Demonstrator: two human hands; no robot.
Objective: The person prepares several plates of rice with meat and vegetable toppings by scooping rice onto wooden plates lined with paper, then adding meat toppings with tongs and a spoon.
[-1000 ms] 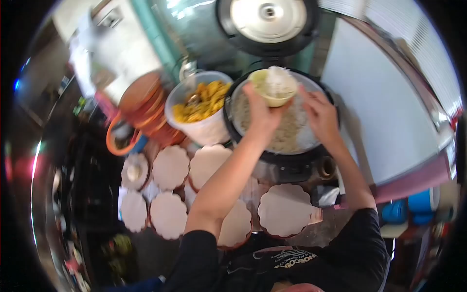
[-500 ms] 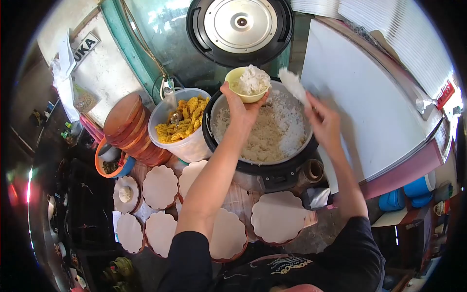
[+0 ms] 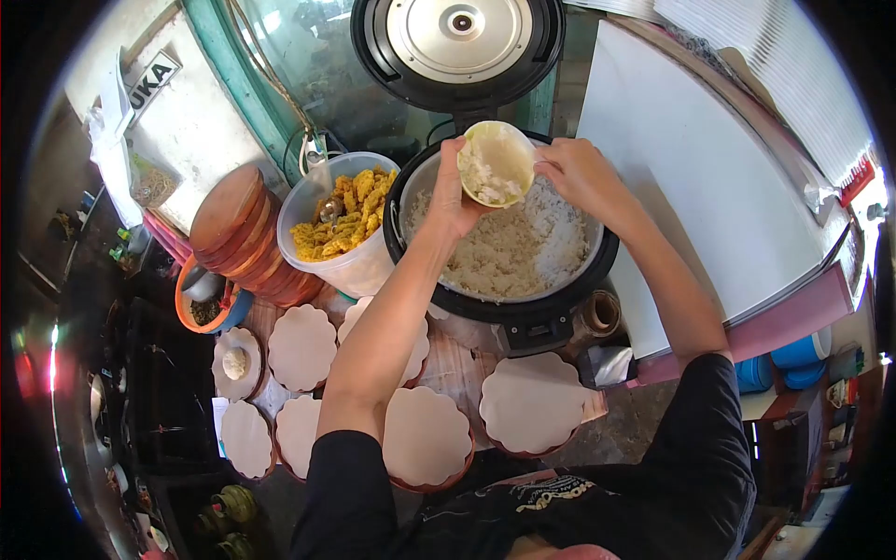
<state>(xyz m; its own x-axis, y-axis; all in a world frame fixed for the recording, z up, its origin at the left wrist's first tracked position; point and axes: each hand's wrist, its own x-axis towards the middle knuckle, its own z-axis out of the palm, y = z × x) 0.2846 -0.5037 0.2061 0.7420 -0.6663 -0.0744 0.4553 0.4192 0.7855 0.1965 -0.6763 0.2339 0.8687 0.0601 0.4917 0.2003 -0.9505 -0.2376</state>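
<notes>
1. The left arm reaches forward from a black short sleeve, and the left hand [image 3: 453,194] is raised above the cooker [image 3: 499,313].
2. The left grip is clasped around the bowl [image 3: 504,140], with the thumb side along its left edge and the palm beneath and behind it.
3. The right arm bends at the elbow and comes in from the right; the right hand [image 3: 586,175] is held back-up, wrist angled inward, fingers curled toward the bowl's right rim.
4. What the right grip has hold of, if anything, I cannot make out, because the fingertips meet the rim and their undersides are hidden.
5. The bowl is small, round and pale yellow-green, held over the far part of the cooker's pot and tilted so that its mouth faces the camera.
6. White rice [image 3: 485,175] lies inside it, gathered toward the left and lower side, while part of the smooth inner wall shows above.
7. Below, loose cooked rice [image 3: 499,257] spreads across the pot, whiter along its right side, and the lid [image 3: 459,39] stands raised behind.
8. To the left, a white tub [image 3: 359,271] of yellow food sits on the worktop [image 3: 450,353].
</notes>
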